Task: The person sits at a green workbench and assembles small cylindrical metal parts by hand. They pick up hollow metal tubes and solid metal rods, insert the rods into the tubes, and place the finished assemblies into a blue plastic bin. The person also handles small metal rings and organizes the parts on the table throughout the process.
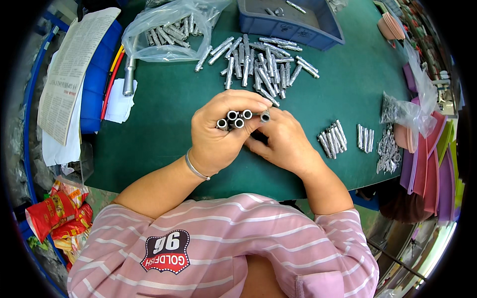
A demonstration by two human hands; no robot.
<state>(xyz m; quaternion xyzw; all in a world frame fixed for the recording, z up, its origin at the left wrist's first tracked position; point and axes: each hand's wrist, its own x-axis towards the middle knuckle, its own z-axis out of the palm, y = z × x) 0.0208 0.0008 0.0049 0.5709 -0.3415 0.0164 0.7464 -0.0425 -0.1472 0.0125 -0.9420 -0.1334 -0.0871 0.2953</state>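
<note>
My left hand (pixel 214 130) is closed round several short silver metal tubes (pixel 232 115), their hollow ends facing up toward me. Against its fingertips, a single metal tube (pixel 265 117) sits apart from that bunch, where both hands meet. Curled in from the right, my right hand (pixel 284 139) grips this single tube, though the fingers' far side is hidden. Beyond my hands, a loose heap of similar metal tubes (pixel 266 69) lies on the green table (pixel 164 124).
A clear plastic bag (pixel 144 49) of tubes and a blue-grey bin (pixel 303 37) stand behind the heap. On the right lie a larger tube group (pixel 333 139), a smaller tube row (pixel 365 138) and small metal parts (pixel 388 151). A metal-handled tool (pixel 129 77) rests at left.
</note>
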